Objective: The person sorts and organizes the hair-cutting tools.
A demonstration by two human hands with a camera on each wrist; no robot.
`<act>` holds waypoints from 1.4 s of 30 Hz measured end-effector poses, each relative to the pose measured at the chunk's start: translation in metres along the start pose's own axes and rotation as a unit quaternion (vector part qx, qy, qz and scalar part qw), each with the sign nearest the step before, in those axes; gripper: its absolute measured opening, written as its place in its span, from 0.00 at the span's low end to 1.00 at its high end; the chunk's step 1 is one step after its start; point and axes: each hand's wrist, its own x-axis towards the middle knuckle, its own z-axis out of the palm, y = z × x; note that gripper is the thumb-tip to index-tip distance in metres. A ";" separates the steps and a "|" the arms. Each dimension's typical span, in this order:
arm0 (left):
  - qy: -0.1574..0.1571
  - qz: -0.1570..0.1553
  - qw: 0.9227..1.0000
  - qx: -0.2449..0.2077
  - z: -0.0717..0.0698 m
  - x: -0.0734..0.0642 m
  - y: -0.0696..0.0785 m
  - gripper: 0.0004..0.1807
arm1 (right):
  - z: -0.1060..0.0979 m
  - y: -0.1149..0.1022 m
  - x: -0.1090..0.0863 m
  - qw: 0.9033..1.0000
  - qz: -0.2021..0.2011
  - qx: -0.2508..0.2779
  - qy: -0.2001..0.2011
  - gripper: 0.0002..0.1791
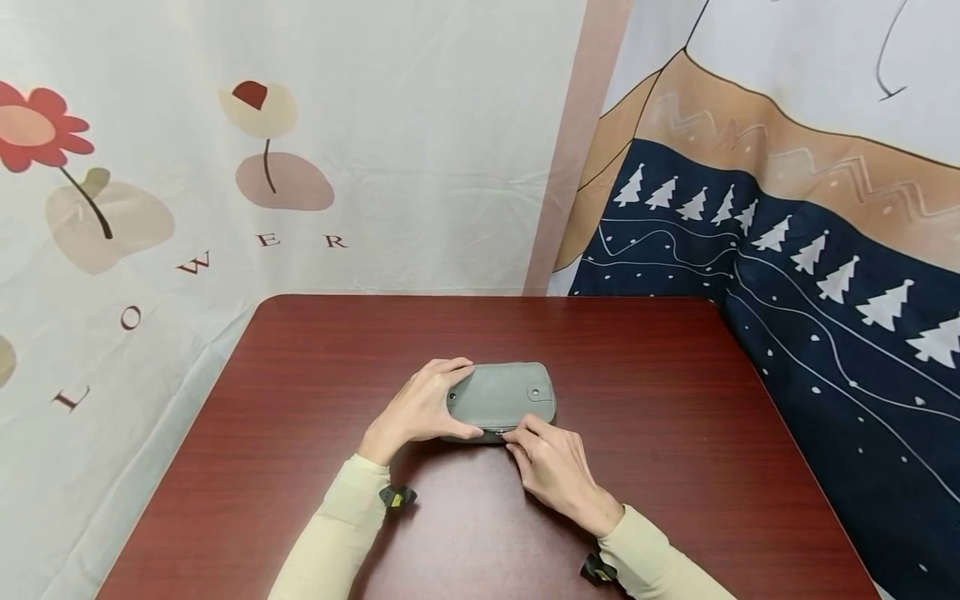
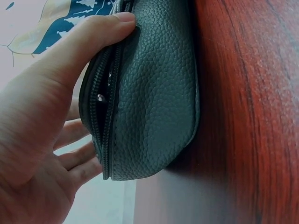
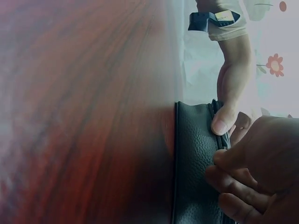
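Observation:
A grey-green pebbled leather zip case (image 1: 497,393) lies flat on the table, with a snap tab on its top at the right. My left hand (image 1: 422,404) holds its left end, thumb along the near edge and fingers toward the far side. In the left wrist view the zipper (image 2: 107,135) is parted at that end, and a small shiny thing (image 2: 101,98) shows in the dark gap. At the near edge my right hand (image 1: 557,467) pinches the zipper pull (image 3: 224,148), mostly hidden by the fingertips. The other right fingers curl against the case's side.
The dark red wooden table (image 1: 637,375) extends around the case. Behind it hangs a pale curtain (image 1: 435,150) with flower prints. To the right is a navy cloth (image 1: 795,333) with white trees. Each wrist wears a small black device (image 1: 397,498).

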 end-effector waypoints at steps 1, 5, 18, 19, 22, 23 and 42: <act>0.000 0.000 1.000 -0.001 0.000 0.000 0.000 0.59 | -0.001 0.000 0.000 1.000 0.001 -0.002 -0.003 0.10; 0.000 -0.001 1.000 -0.003 0.000 0.000 0.000 0.59 | -0.003 0.000 0.000 1.000 0.005 -0.009 -0.022 0.10; 0.000 -0.001 1.000 -0.003 0.000 -0.002 0.001 0.59 | -0.010 0.004 0.003 0.994 -0.021 0.081 -0.064 0.10; 0.001 -0.001 1.000 -0.002 0.001 -0.002 0.001 0.59 | -0.010 0.005 0.003 0.994 -0.028 0.086 -0.062 0.10; 0.002 0.001 1.000 -0.002 0.000 -0.002 0.001 0.59 | -0.011 0.009 0.006 0.993 -0.050 0.096 -0.056 0.12; 0.002 0.002 1.000 -0.001 0.000 -0.002 0.001 0.59 | -0.012 0.010 0.007 0.992 -0.056 0.098 -0.056 0.13; -0.004 -0.001 1.000 -0.007 0.001 0.001 0.000 0.59 | -0.029 0.040 0.027 0.987 -0.082 0.103 -0.087 0.30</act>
